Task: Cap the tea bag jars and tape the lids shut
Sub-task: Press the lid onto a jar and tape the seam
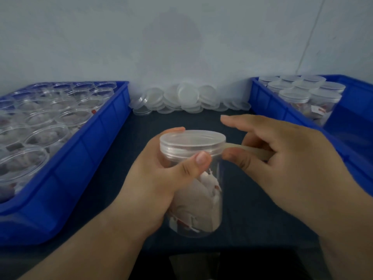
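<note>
Centre of the frame: a clear cylindrical plastic jar (pixel 198 199), upright and held above the dark desk (pixel 252 209), with a translucent white lid (pixel 192 142) seated on its mouth. The jar is partly filled with white tea bags (pixel 198 201) bearing small red tags; any print on them is too blurred to read. The left hand (pixel 159 182) wraps the jar's left side, its grip closed on the wall with the thumb pressed just under the lid's rim. The right hand (pixel 282 158), at centre right, pinches between thumb and fingers a pale strip of tape (pixel 248 149) that runs from the hand to the lid's right edge, where it touches the rim; the forefinger is extended above it. Left of the frame: a blue plastic bin (pixel 84 158) packed with open, uncapped clear jars (pixel 46 126), each holding pale contents. Upper right: a second blue bin (pixel 268 106) holding capped jars (pixel 298 93) in rows, with red-and-white tags visible through one wall. Upper centre, against the pale wall (pixel 181 37): a loose heap of spare lids (pixel 187 98) lying on the desk between the two bins. No legible brand or writing appears.
</note>
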Action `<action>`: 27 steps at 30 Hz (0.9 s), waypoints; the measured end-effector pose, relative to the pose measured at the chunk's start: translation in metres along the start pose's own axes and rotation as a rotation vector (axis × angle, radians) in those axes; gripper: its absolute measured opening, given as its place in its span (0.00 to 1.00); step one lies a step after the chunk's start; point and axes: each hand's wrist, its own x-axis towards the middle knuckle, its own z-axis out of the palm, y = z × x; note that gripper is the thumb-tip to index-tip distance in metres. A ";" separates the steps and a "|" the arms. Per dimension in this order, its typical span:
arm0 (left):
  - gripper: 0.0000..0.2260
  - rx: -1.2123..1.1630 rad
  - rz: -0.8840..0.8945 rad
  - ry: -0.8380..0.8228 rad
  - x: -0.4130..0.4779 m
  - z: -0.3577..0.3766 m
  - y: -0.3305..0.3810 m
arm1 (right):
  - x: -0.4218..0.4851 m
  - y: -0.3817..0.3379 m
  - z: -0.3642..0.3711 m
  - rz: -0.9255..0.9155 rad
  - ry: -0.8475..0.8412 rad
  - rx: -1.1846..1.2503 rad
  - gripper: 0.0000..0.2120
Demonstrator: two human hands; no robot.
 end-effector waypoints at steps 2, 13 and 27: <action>0.41 -0.049 -0.035 0.016 -0.002 0.000 0.002 | 0.004 0.004 -0.005 0.074 -0.075 0.201 0.26; 0.45 -0.394 -0.183 -0.068 -0.008 0.001 0.001 | 0.008 0.020 -0.020 -0.018 -0.065 0.300 0.21; 0.48 -0.057 -0.028 -0.159 -0.003 -0.007 0.002 | 0.006 0.010 -0.001 -0.008 -0.036 0.067 0.28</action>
